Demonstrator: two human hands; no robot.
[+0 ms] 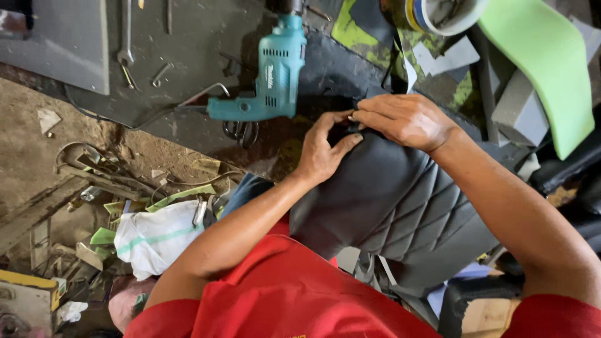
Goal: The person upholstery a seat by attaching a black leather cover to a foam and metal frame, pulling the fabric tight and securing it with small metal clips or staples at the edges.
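Left hand (320,150) and right hand (404,119), fingers pinching the far edge of the black seat cover (382,194), teal drill (269,78) just left.

Black diamond-stitched seat cover (400,200), teal drill (272,78), green foam (544,62), red shirt (294,294)

Drill (272,75) on bench left of hands, seat cover (388,200) below, foam (544,69) right

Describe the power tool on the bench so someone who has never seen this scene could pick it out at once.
On the dark workbench above both hands lies a teal electric drill, body upright in the picture, its handle pointing left toward a cable. It sits just left of the left hand, above the black quilted seat cover. It is the only bright teal thing there; the wrench nearby is bare metal.
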